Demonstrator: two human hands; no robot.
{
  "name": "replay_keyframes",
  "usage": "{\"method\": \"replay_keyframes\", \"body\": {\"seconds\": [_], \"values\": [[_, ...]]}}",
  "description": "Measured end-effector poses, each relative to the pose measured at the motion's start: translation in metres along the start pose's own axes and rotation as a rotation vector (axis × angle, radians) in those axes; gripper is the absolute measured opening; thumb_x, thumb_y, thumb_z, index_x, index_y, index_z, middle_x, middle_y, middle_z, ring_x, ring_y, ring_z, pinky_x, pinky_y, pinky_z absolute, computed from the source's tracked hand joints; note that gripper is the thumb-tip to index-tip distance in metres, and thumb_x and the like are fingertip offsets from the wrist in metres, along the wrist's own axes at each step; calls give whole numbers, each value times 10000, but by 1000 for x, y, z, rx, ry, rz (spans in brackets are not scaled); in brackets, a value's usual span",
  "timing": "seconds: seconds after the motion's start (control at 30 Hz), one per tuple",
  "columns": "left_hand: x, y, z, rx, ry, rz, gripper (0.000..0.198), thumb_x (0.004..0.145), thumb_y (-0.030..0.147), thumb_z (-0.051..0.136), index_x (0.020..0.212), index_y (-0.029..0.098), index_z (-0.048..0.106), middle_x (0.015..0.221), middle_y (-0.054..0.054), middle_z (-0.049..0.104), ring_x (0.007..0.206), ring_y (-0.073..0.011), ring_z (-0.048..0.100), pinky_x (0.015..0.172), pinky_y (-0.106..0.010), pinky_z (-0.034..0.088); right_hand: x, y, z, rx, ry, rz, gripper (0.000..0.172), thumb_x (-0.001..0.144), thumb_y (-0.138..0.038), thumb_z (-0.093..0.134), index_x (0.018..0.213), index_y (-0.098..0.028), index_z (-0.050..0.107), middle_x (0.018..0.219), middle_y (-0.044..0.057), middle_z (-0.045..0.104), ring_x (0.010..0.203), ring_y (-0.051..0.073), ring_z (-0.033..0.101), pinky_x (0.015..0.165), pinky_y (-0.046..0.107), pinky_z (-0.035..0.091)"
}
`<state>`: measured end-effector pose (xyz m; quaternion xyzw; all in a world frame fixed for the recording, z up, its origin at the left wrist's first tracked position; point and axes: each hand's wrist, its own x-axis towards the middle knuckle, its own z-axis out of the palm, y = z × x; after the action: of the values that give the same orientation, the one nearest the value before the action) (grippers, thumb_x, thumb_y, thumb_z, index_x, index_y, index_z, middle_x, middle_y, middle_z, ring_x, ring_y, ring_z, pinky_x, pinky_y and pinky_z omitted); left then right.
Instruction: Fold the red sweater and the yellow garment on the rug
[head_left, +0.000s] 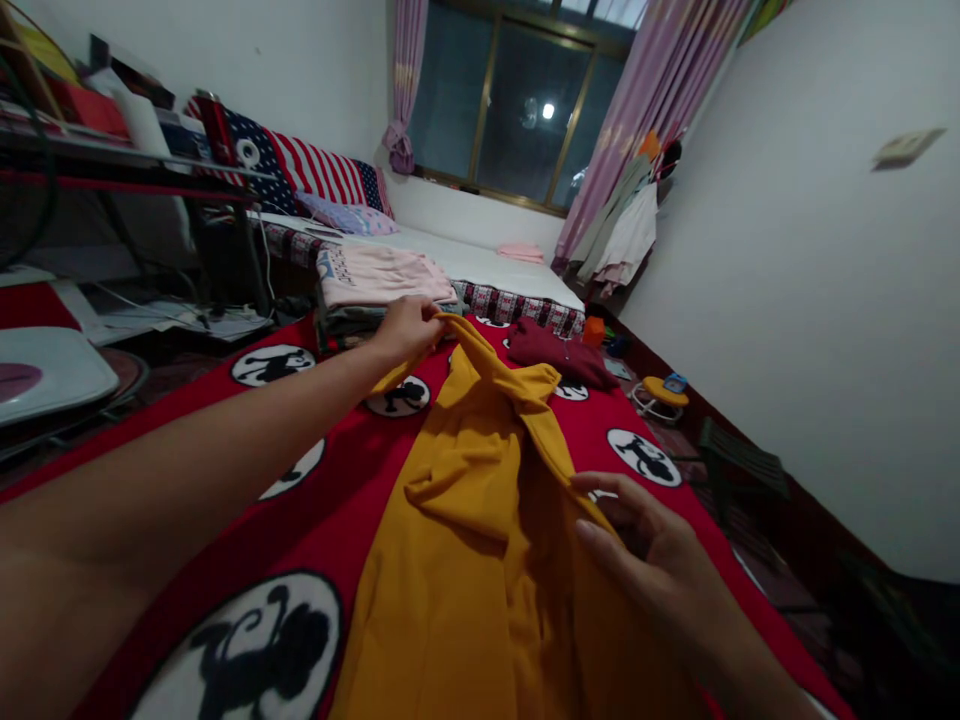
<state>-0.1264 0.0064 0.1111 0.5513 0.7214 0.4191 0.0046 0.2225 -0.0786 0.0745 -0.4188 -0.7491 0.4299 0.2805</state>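
Note:
A mustard-yellow garment [465, 520] lies spread on a red blanket [337, 500] printed with white circles holding black figures. My left hand [409, 328] reaches far forward and pinches the garment's far end, fingers closed on the cloth. Near me, my right hand [641, 545] grips the garment's right edge, fingers curled around a fold. The cloth is stretched and rumpled between the two hands.
A stack of folded clothes [375, 285] topped in pink sits just beyond my left hand. A dark red garment [562, 355] lies farther right. A bed [480, 262] and window stand behind. Shelves [112, 150] are at left, a small stool [658, 395] on the floor at right.

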Motion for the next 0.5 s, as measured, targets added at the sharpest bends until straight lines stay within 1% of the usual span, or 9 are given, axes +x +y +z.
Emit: {"method": "replay_keyframes", "body": {"seconds": [0.07,0.13,0.23,0.27,0.3,0.33,0.4,0.43,0.5], "values": [[16,0,-5,55,66,-20,171,833,253,572,892,147,692,782,-52,691,768,-179,618,721,-293,459,-1,-16,21,61,-72,-24,423,817,-425,644,1168,-202,568,842,33,629,743,154,600,635,244,484],[21,-5,-5,110,127,-45,150,805,225,611,897,134,687,916,-87,687,905,-217,604,814,-336,452,-6,-25,42,166,-235,10,487,803,-375,669,1241,-212,532,924,49,636,765,146,611,662,247,498],[8,-15,5,166,195,-68,233,816,161,594,1034,97,647,1171,-154,594,1049,-271,555,904,-409,434,-12,-26,64,248,-592,71,705,703,-320,762,1346,-252,480,1193,98,605,970,193,638,759,275,529],[0,-16,11,175,204,-44,270,831,144,574,1091,95,625,1239,-160,547,1097,-279,530,941,-420,422,-13,-25,68,233,-672,74,712,671,-310,785,1327,-253,515,1238,100,594,1031,212,629,795,283,528],[-9,-16,18,179,201,-6,288,842,136,561,1124,109,614,1276,-146,519,1136,-274,508,980,-416,406,-12,-24,70,203,-717,72,654,658,-307,793,1272,-239,576,1222,94,613,1050,222,627,817,285,523],[-20,-14,27,177,178,51,278,851,142,556,1121,131,621,1280,-122,516,1161,-261,493,1014,-400,390,-8,-22,71,180,-729,75,545,669,-316,783,1185,-213,641,1152,88,653,1019,219,640,814,281,521],[-41,-7,46,146,87,209,201,866,192,565,1039,176,665,1243,-79,551,1175,-231,492,1052,-364,374,8,-18,69,202,-670,101,351,715,-365,743,1004,-168,706,947,66,705,837,183,672,730,264,526],[-52,-2,57,119,30,291,167,869,229,574,992,192,681,1232,-70,565,1176,-227,498,1056,-361,377,21,-16,66,231,-601,108,320,727,-391,728,945,-158,708,857,50,707,732,160,667,670,254,523],[-72,4,78,58,-72,436,175,874,292,579,979,204,688,1252,-77,565,1195,-239,495,1050,-385,389,55,-9,56,278,-382,72,327,716,-431,720,888,-154,688,754,24,691,578,124,624,564,235,498]]}}
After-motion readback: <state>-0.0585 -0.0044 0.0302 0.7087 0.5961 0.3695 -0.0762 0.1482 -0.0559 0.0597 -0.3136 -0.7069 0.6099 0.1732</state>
